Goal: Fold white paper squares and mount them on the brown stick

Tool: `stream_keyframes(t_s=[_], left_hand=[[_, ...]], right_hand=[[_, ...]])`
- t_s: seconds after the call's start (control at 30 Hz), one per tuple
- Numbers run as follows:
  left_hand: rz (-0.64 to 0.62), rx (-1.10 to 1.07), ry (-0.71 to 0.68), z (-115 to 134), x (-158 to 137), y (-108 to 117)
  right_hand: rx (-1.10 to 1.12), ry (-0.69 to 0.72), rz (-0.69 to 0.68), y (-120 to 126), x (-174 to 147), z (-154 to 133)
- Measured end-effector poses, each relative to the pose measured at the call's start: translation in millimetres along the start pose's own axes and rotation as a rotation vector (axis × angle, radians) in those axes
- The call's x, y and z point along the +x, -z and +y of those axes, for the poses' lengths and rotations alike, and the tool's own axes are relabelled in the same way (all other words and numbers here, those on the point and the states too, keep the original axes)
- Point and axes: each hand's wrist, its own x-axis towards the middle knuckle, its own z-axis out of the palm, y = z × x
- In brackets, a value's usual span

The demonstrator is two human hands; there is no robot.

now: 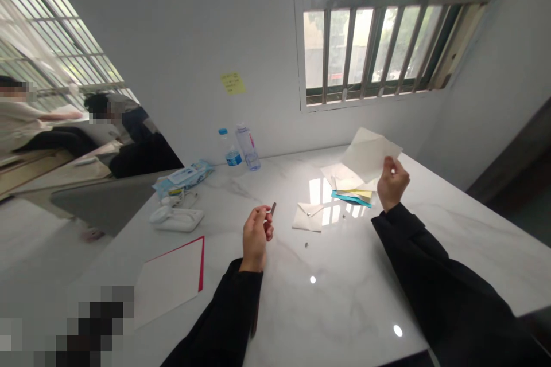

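Note:
My left hand (pixel 256 239) is raised over the table, its fingers closed on a short, thin dark stick-like piece (pixel 274 208) whose kind I cannot make out. At the right, my right hand (pixel 393 183) pinches the edge of a cream sheet of paper (pixel 368 153), held up at a tilt. Below that sheet lie more cream paper (pixel 338 176), a yellow piece (pixel 361 194) and a blue piece of paper (pixel 350 199). Between my hands a small cream envelope (pixel 307 219) lies flat, its flap folded over with a small dark spot at the tip.
Tiny bits (pixel 306 245) lie near the envelope. At left are a white sheet with a red edge (pixel 172 275), a white device (pixel 177 219) and a wipes pack (pixel 185 176). Two bottles (pixel 248 149) stand by the wall. Two people (pixel 124 126) sit beyond the partition.

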Motion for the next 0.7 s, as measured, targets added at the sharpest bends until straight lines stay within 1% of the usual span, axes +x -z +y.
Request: stream_keyframes(t_s=[0.03,0.07,0.1,0.13,0.2,0.27,0.33,0.37,0.43,0.57,0.63,0.7], left_hand=[[-0.004,0.003,0.001,-0.5,-0.1,-0.5],[-0.009,0.007,0.002,-1.0,-0.2,-0.8],[-0.014,0.013,0.004,-1.4,-0.1,-0.9],[-0.017,0.018,0.005,-1.7,0.0,-0.9],[-0.024,0.025,0.007,-2.1,0.5,-0.6],[-0.029,0.032,0.004,-2.4,0.8,0.0],[-0.037,0.045,-0.005,-2.9,1.0,0.2],[-0.042,0.058,-0.013,-3.5,1.1,0.2],[-0.059,0.091,-0.032,-5.3,1.5,-0.3],[-0.079,0.152,-0.060,-11.9,3.8,-1.5],[-0.078,0.184,-0.078,-16.0,5.5,-1.4],[-0.074,0.227,-0.107,-19.7,7.0,-0.6]], right_hand=[[-0.115,0.183,-0.008,1.6,4.6,6.9],[-0.224,0.334,-0.120,1.7,6.0,13.6],[-0.324,0.445,-0.267,0.2,4.8,20.1],[-0.420,0.505,-0.438,-2.5,1.6,26.6],[-0.559,0.526,-0.689,-10.0,-7.9,38.9],[-0.605,0.518,-0.915,-17.1,-17.4,49.3],[-0.635,0.475,-1.092,-21.2,-24.5,56.6],[-0.653,0.452,-1.148,-21.9,-27.0,59.0],[-0.685,0.422,-1.207,-21.5,-30.4,61.4],[-0.689,0.419,-1.235,-19.0,-31.4,62.6],[-0.649,0.409,-1.186,-18.5,-29.0,62.8],[-0.585,0.402,-1.062,-18.1,-25.1,61.7]])
